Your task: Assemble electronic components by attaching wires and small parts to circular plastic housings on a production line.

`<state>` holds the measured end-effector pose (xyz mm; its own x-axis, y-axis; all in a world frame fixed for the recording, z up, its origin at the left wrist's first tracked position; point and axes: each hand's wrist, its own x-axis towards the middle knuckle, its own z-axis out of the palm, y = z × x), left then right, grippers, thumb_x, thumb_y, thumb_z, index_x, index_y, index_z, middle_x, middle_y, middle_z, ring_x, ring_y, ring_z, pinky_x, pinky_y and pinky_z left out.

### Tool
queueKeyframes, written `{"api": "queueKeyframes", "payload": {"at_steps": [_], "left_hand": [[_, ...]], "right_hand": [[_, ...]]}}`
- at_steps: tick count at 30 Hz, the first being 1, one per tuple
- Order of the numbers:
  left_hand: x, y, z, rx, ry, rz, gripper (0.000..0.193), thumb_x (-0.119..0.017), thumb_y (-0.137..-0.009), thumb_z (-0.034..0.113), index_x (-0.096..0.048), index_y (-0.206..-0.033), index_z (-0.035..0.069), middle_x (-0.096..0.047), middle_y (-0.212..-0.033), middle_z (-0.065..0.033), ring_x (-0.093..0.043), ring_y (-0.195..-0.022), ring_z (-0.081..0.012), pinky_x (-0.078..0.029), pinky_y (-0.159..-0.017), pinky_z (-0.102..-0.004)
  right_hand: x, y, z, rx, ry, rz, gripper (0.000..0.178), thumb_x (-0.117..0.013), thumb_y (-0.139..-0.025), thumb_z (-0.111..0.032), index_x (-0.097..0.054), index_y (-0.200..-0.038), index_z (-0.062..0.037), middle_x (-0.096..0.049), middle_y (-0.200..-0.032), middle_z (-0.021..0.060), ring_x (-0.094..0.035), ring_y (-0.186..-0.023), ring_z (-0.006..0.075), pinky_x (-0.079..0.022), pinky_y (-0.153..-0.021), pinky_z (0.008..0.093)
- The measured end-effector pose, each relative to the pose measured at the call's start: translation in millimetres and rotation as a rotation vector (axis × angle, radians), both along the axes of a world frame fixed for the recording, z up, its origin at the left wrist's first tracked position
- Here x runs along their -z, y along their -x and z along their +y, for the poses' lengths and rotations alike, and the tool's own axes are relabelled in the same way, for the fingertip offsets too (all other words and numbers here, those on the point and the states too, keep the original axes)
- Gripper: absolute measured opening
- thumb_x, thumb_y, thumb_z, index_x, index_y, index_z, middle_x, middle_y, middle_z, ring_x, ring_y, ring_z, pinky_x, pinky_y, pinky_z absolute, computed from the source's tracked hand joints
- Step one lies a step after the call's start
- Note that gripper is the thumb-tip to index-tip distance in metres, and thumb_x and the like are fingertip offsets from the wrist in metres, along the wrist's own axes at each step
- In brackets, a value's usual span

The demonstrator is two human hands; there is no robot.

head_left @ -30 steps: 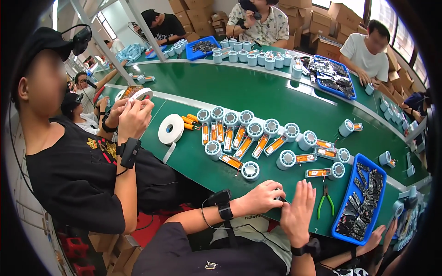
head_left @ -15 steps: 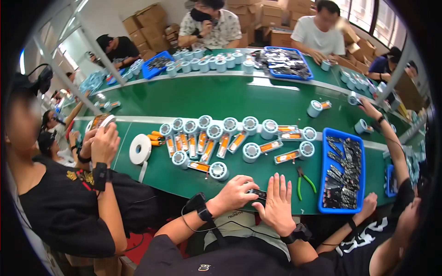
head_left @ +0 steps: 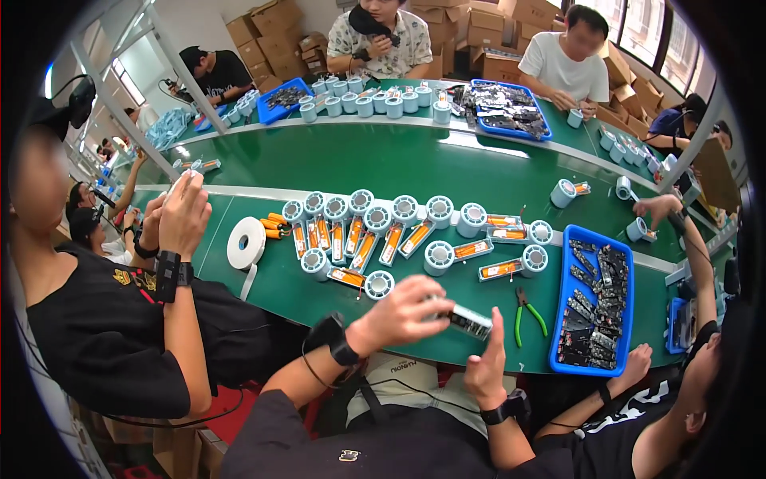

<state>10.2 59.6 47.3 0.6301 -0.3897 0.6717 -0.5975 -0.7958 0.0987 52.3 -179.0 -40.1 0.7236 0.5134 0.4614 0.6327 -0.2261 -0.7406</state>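
My left hand (head_left: 407, 313) is closed on one end of a narrow, pale-edged piece with a dark circuit board (head_left: 469, 321), tilted above the front table edge. Its fingers hide the rest of the piece. Beside the free end stands my right hand (head_left: 487, 363), fingers stretched upward and thumb apart; whether it touches the piece I cannot tell. Beyond them, several light-blue fan-like housings (head_left: 379, 285) with round vented heads lie in rows, their handles holding orange batteries (head_left: 472, 249). Right of my hands lie green-handled cutters (head_left: 520, 315).
A blue tray (head_left: 565, 299) of dark circuit boards stands at the right. White tape roll (head_left: 246, 243) and loose orange batteries (head_left: 275, 225) lie left. Co-workers sit close on both sides, others across the green table (head_left: 319, 172). One's hand (head_left: 661, 209) reaches over at right.
My left hand has lifted and tilted the piece away from my right palm, which covered part of it before. My right hand has turned edge-on. The neighbour's hand at right has moved lower.
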Motion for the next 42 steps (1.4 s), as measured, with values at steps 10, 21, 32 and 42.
{"api": "queueKeyframes", "payload": {"at_steps": [10,21,32,42], "left_hand": [[-40,-187,113,-0.343,0.044,-0.222,0.011,-0.078,-0.08,0.012,-0.067,-0.083,0.009,-0.071,-0.102,-0.0062,-0.067,-0.097,-0.0286,-0.058,-0.077,-0.0404],[69,-268,175,-0.795,-0.358,0.351,0.016,-0.063,-0.089,0.016,-0.077,-0.097,0.016,-0.069,-0.108,-0.0043,-0.062,-0.115,-0.0299,-0.044,-0.103,-0.0631],[-83,-2,80,-0.909,0.239,0.366,0.026,-0.073,-0.088,0.019,-0.073,-0.112,0.009,-0.069,-0.117,-0.013,-0.064,-0.109,-0.0344,-0.05,-0.097,-0.0468],[25,49,49,-0.75,-0.07,0.465,0.057,-0.078,-0.078,0.008,-0.059,-0.132,0.012,-0.063,-0.129,-0.0098,-0.055,-0.125,-0.0336,-0.025,-0.114,-0.0604]], "right_hand": [[5,2,5,0.138,0.095,-0.247,0.037,-0.068,-0.08,-0.011,-0.066,-0.116,-0.0028,-0.07,-0.113,0.0191,-0.067,-0.102,0.0399,-0.053,-0.091,0.0488],[3,18,5,0.157,0.169,0.0,0.047,-0.065,-0.088,-0.031,-0.064,-0.127,-0.0044,-0.067,-0.119,0.0232,-0.062,-0.114,0.0369,-0.047,-0.101,0.0484],[-13,-12,2,0.143,0.181,-0.196,0.023,-0.065,-0.079,0.002,-0.066,-0.102,-0.0013,-0.071,-0.106,0.0161,-0.066,-0.099,0.0359,-0.05,-0.088,0.0445],[-24,-2,3,0.139,0.205,-0.145,0.018,-0.067,-0.079,0.001,-0.068,-0.096,-0.0024,-0.072,-0.107,0.0125,-0.066,-0.101,0.0328,-0.05,-0.088,0.043]]}}
